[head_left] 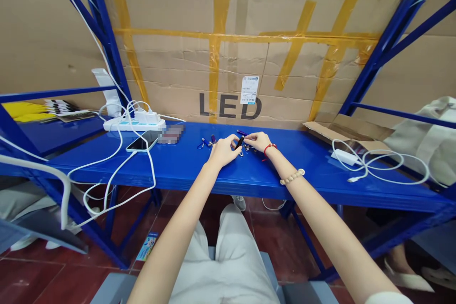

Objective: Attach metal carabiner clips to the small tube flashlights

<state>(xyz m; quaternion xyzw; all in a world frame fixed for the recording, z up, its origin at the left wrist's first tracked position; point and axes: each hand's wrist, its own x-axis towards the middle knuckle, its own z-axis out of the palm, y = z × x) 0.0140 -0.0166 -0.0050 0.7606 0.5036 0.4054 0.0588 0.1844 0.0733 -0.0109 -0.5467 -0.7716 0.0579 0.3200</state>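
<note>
Over the middle of the blue shelf top (181,164), my left hand (223,150) grips a small black stick-like object (240,142), held at a slant. My right hand (261,140) is just to its right, fingertips pinched near the object's upper end; what lies between them, if anything, is too small to make out. Small metal pieces (247,147) lie beneath the hands. Just behind them is a dark blue stick-like piece (241,132). Left of my left hand lie a small blue item with a loop (205,142) and a short dark purple piece (213,138).
At left stand a white power strip (135,125) with tangled cables and a phone (142,142). A cardboard sheet marked LED (171,66) closes off the back. On the right are an open cardboard box (351,130), a coiled white cable (395,181) and a pale bag (423,128).
</note>
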